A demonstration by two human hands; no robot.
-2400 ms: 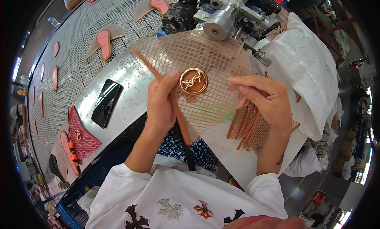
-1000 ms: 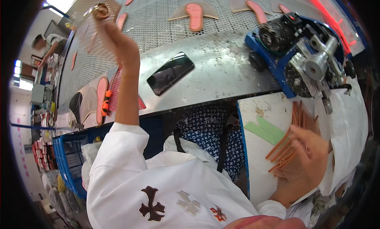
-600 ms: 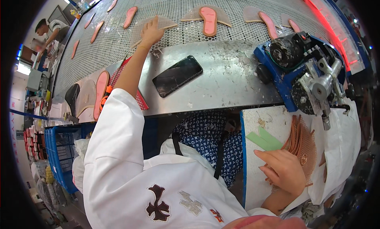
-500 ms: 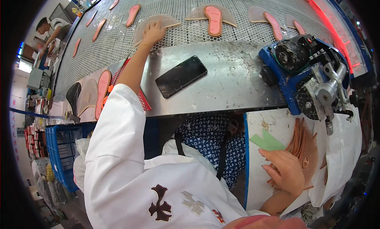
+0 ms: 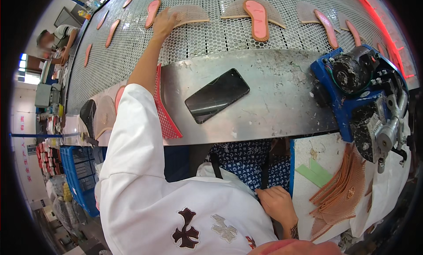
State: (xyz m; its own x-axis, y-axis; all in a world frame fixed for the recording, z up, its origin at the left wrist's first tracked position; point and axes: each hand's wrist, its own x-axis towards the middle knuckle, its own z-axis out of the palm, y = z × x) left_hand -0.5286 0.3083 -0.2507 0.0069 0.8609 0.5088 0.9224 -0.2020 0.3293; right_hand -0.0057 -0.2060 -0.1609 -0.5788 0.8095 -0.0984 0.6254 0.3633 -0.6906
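My left hand [image 5: 164, 24] reaches out over the perforated metal bed, fingers stretched out against the left end of a pale, translucent mesh piece [image 5: 190, 14] with a beige edge. Just left of the fingers lies a pink insole with a brown rim [image 5: 153, 13]. Down by my lap, my right hand [image 5: 277, 205] is loosely curled, with no object showing in it; its palm is hidden. A second insole [image 5: 256, 19] rests across another mesh piece [image 5: 231, 9]. On the steel ledge [image 5: 273, 87] lies a black phone [image 5: 217, 95], beside a red mesh strip [image 5: 165, 111].
A blue and black machine [image 5: 352, 78] stands on the right of the ledge. Below it, a white surface holds fanned brown mesh pieces [image 5: 337, 189] and green strips [image 5: 315, 173]. A blue crate [image 5: 77, 171] is at lower left. Another person [image 5: 61, 40] sits far left.
The view has shifted. My left hand has slid left along the mesh piece toward the insole. My right hand has moved from beside the brown mesh stack to my lap, its fingers now curled.
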